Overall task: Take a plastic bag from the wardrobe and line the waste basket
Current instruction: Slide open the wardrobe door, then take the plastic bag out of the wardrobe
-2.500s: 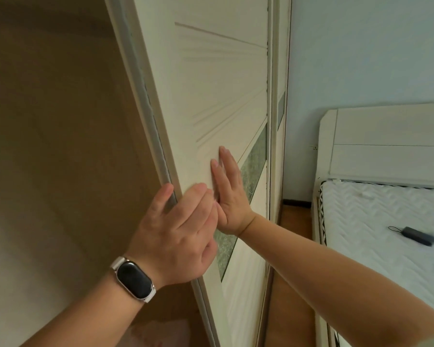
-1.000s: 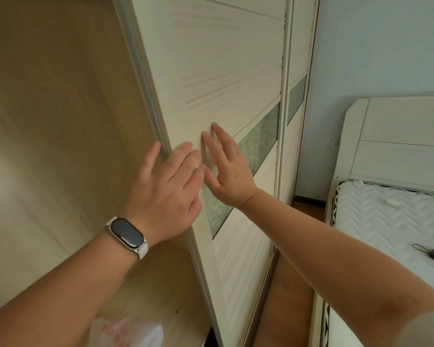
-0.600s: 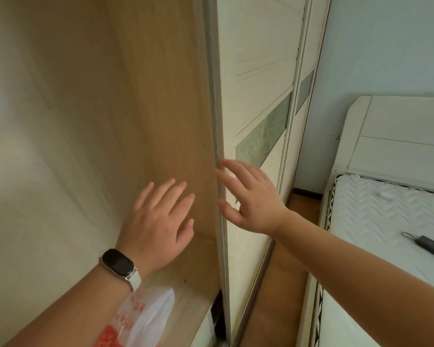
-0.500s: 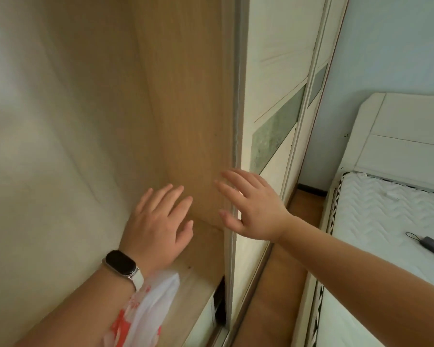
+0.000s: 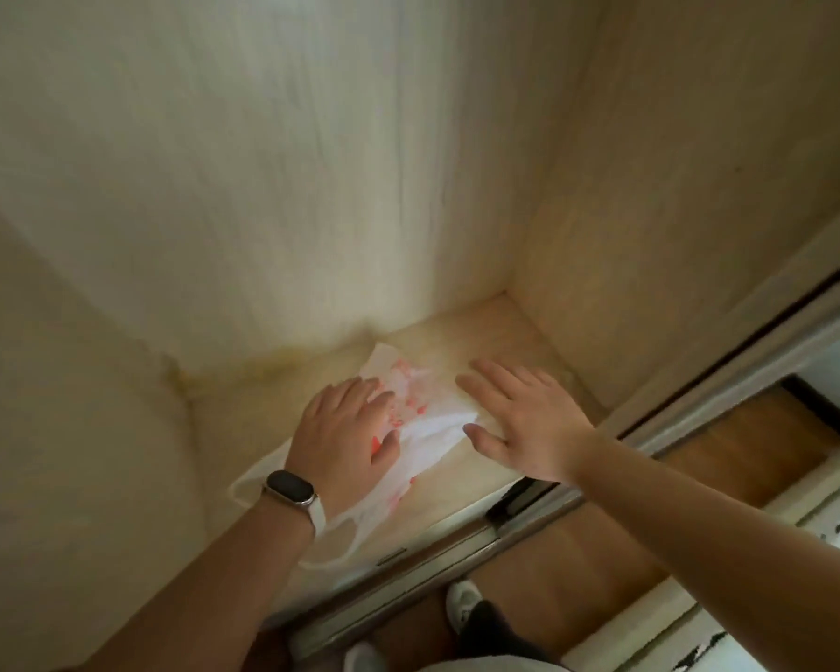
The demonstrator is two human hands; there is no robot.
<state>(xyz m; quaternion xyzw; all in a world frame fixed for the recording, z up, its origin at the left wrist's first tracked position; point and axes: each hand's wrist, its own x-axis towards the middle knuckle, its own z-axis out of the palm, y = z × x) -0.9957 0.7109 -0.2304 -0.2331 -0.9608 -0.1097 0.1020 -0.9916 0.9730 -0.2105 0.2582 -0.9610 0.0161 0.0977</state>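
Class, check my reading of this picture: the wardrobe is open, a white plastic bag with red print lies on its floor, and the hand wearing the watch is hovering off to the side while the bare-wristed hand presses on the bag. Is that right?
Not quite. The head view shows the hands swapped: the left hand, the one with the watch, lies on the plastic bag, while the bare-wristed right hand hovers spread beside it. The wardrobe is open, and the white bag with red print lies on its floor.

Plastic bag (image 5: 420, 419) on wardrobe floor (image 5: 495, 341), left hand (image 5: 345, 438) on it, right hand (image 5: 524, 419) beside.
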